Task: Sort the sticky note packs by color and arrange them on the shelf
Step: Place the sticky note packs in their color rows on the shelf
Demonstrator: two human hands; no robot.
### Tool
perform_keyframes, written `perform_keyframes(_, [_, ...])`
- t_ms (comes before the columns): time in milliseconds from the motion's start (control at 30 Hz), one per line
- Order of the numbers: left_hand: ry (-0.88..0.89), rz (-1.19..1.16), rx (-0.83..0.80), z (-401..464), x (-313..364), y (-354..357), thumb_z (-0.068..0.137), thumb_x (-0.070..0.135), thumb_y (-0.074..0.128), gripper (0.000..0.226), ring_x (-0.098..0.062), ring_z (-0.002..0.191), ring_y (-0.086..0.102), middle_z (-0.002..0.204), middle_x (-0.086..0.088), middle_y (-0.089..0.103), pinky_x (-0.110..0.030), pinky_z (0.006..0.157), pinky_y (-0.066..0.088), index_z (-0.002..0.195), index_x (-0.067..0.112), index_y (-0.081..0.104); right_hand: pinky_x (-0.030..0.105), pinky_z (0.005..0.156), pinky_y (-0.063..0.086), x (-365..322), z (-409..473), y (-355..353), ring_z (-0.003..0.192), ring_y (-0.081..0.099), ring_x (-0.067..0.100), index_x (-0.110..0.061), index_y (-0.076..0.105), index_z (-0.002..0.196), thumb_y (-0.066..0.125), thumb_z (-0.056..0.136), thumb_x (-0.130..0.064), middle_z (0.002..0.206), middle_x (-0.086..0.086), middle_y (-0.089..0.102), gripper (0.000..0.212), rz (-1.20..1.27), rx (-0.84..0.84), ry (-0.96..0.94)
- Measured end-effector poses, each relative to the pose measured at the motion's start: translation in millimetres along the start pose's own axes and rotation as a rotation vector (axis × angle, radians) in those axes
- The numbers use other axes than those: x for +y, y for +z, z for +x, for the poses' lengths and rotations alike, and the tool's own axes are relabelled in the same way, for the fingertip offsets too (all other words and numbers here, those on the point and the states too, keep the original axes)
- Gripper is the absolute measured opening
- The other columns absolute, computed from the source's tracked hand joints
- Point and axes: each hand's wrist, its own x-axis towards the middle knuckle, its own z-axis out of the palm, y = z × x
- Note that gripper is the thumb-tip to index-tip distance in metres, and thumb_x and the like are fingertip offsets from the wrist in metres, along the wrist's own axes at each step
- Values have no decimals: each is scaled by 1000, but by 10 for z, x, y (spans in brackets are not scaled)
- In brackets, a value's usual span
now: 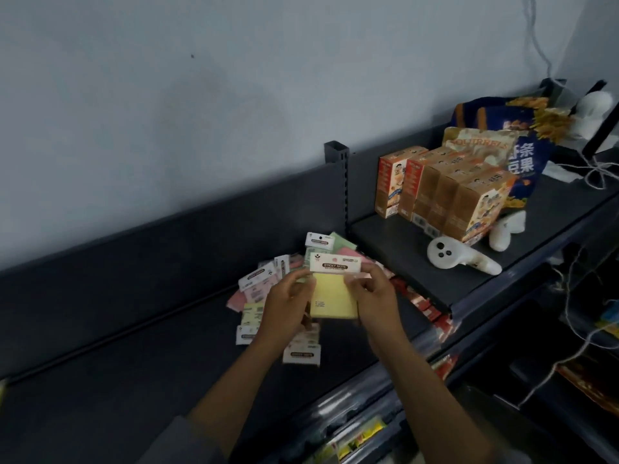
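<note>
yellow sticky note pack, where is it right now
In the head view, the yellow sticky note pack sits centre frame, held between left hand and right hand above the pile of packs.

This looks like a small shop or stockroom. Dark metal retail shelving (134, 329) with a slotted upright post (336, 169) stands against a plain grey wall (167, 95). Goods sit on it as stock: a loose heap of carded sticky note packs (264, 289), a row of identical orange snack boxes (445, 195) and blue snack bags (516, 135) behind them. Lower shelves (418, 313) hold more packaged goods behind clear strips.
</note>
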Motion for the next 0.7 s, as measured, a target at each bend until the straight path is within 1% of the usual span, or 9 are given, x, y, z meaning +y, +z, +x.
perform_keyframes(100, [-108, -109, 44, -147, -167, -297, 94, 27, 67, 14, -43, 90, 71, 100, -16, 73, -64, 78, 57, 104, 26, 76, 33, 64, 59, 53, -48, 302, 95, 69, 23, -25, 61, 113, 60, 99, -18, 108, 7, 71, 15, 30, -94, -5])
perform_keyframes(133, [-135, -137, 74, -213, -211, -392, 94, 26, 67, 14, -48, 92, 70, 104, -22, 71, -65, 76, 58, 104, 22, 77, 36, 66, 60, 78, -81, 411, 95, 69, 23, -27, 62, 113, 60, 99, -19, 108, 7, 71, 16, 34, -125, 8])
perform_keyframes(200, [-156, -124, 150, -345, -256, -578, 99, 16, 62, 16, -32, 72, 73, 95, -24, 70, -39, 59, 62, 108, 10, 74, 43, 70, 60, 131, -163, 625, 93, 70, 25, -31, 63, 110, 58, 101, -19, 105, 7, 72, 16, 43, -175, 38])
perform_keyframes(267, [-117, 0, 216, -459, -263, -764, 102, 16, 57, 22, -14, 50, 62, 77, -14, 70, -23, 45, 48, 116, 4, 70, 49, 71, 61, 173, -255, 820, 93, 71, 30, -32, 64, 113, 56, 102, -20, 104, 7, 72, 18, 51, -224, 76])
perform_keyframes(333, [-62, 111, 276, -537, -318, -973, 102, 19, 57, 24, -13, 47, 57, 69, -8, 69, -23, 44, 43, 118, 8, 70, 54, 67, 61, 188, -352, 1000, 88, 71, 31, -28, 61, 124, 54, 102, -19, 108, 6, 69, 24, 75, -289, 142])
perform_keyframes(400, [-2, 187, 312, -612, -362, -1149, 103, 20, 55, 22, -12, 48, 58, 66, -5, 70, -23, 46, 44, 118, 14, 71, 45, 55, 58, 183, -440, 1172, 74, 68, 32, -30, 55, 130, 53, 102, -15, 111, 5, 66, 32, 71, -347, 186])
perform_keyframes(467, [38, 252, 331, -685, -384, -1264, 104, 23, 53, 23, -15, 52, 64, 73, -2, 73, -23, 51, 46, 120, 20, 69, 34, 46, 53, 181, -506, 1342, 77, 68, 35, -30, 54, 129, 51, 102, -9, 113, 6, 65, 34, 63, -376, 178])
perform_keyframes(567, [80, 340, 367, -744, -430, -1454, 105, 25, 51, 26, -13, 57, 67, 85, 4, 74, -23, 56, 52, 125, 20, 66, 36, 49, 54, 198, -589, 1606, 91, 68, 34, -24, 55, 129, 50, 101, -4, 117, 9, 65, 36, 41, -395, 157])
perform_keyframes(700, [116, 478, 381, -821, -521, -1853, 105, 32, 47, 32, -3, 75, 68, 99, 11, 73, -28, 68, 56, 133, 26, 62, 39, 52, 57, 194, -767, 1969, 92, 68, 25, -23, 55, 128, 48, 100, -2, 113, 2, 67, 35, 21, -401, 149])
